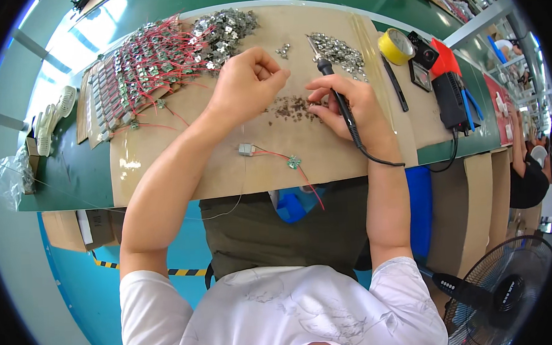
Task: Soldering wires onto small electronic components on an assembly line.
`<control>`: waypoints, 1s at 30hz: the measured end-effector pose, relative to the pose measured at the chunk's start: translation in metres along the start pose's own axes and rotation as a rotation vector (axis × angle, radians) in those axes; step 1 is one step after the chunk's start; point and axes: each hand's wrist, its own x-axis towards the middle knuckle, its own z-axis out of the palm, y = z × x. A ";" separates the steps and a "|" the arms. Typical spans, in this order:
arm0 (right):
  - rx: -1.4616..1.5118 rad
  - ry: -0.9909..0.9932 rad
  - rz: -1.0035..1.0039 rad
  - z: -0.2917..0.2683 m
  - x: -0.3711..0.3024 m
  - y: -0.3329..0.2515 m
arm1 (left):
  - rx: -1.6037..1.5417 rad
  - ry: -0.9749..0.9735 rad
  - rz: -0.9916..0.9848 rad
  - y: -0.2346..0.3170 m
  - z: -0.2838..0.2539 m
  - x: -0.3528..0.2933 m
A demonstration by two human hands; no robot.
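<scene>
My right hand (346,104) grips a black soldering iron (341,100) like a pen, its tip pointing away toward a heap of small metal parts (339,50). My left hand (249,83) is curled into a loose fist over the brown work mat (163,166); whether it pinches anything is hidden. Between the hands lies a dark patch of solder crumbs (292,108). Nearer to me, a small grey component with red wires and a tiny green board (274,155) rests on the mat.
A big pile of red-wired green boards (148,60) and metal clips (225,28) fills the far left. Yellow tape roll (395,46), black-and-red soldering station (447,85) and blue-handled tool (469,107) sit right. A fan (504,292) stands lower right; another person (528,165) is at the right edge.
</scene>
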 end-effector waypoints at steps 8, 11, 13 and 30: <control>-0.020 0.016 0.013 0.001 -0.002 0.004 | 0.060 -0.028 0.108 -0.007 0.007 0.001; -0.036 -0.035 0.058 -0.003 0.000 -0.004 | 0.123 -0.004 0.151 -0.005 0.009 -0.003; -0.045 -0.043 0.066 -0.001 0.000 -0.003 | 0.123 0.002 0.168 -0.007 0.010 -0.004; 0.092 0.266 0.195 0.003 -0.048 -0.017 | 0.349 -0.064 0.254 -0.006 0.013 -0.011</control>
